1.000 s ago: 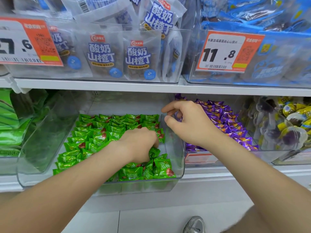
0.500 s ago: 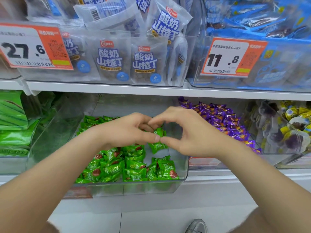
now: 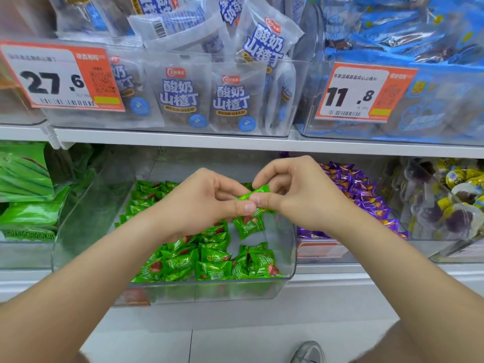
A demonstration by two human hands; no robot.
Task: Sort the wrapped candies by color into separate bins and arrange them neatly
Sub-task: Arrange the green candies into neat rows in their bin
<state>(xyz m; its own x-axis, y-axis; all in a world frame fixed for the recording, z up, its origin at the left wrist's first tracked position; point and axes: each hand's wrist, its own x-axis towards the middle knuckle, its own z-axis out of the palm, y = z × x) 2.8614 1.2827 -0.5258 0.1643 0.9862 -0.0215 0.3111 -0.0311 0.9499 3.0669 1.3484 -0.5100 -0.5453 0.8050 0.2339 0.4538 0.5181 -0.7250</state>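
Pinching one green candy [image 3: 258,193] over the bin [image 3: 209,291], left hand [image 3: 204,205] and right hand [image 3: 298,197], both grips clamped.

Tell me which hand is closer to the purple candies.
Right. The right hand sits beside the purple candies; the left hand is farther left, over the green candies. Both pinch one green candy.

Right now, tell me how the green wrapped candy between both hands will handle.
The green wrapped candy is probably light: fingertips of the left hand and right hand alone hold it. Its glossy wrapper likely crinkles and may slip. Pillow-shaped, it likely won't roll.
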